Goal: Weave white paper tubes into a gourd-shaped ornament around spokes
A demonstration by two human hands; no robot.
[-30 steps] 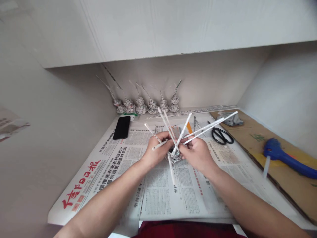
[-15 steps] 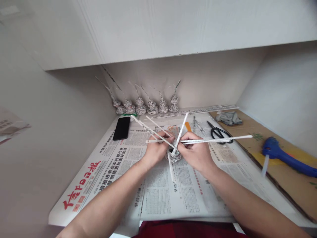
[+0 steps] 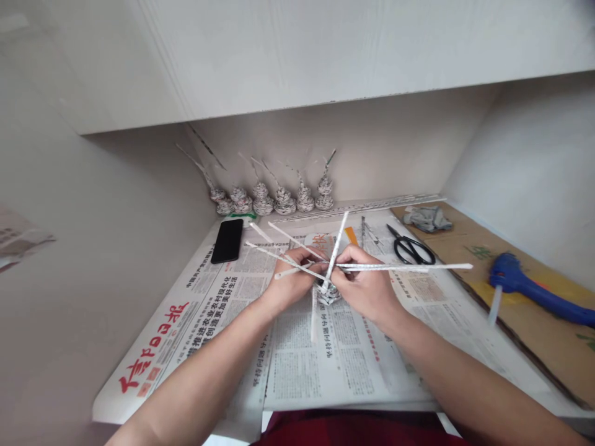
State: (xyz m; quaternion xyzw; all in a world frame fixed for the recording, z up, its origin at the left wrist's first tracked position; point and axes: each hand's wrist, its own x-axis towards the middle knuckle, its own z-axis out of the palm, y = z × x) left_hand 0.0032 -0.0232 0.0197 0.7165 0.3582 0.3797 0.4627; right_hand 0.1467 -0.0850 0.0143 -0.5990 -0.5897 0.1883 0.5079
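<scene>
Between my hands is a small woven newspaper piece [image 3: 329,296] with several rolled paper sticks radiating from it. My left hand [image 3: 297,279] is closed on its left side, fingertips among the sticks that point to the upper left. My right hand [image 3: 365,279] pinches at the right side, where long paper sticks [image 3: 409,267] stretch out to the right. One stick [image 3: 338,244] rises between the hands, and another hangs toward me over the newspaper. Fingers hide much of the weave's far side.
Newspaper sheets [image 3: 297,371] cover the table. Several gourd-shaped woven pieces [image 3: 284,201] line the back wall, beside loose paper sticks [image 3: 372,206]. A black phone [image 3: 227,241] lies left. Black scissors [image 3: 411,248], a crumpled grey cloth [image 3: 427,218], and a blue glue gun [image 3: 534,291] on cardboard [image 3: 558,359] are right.
Both hands keep their hold on the woven piece. The sticks at the upper left have spread apart and dropped slightly, and the stick hanging toward me has swung a little left.
</scene>
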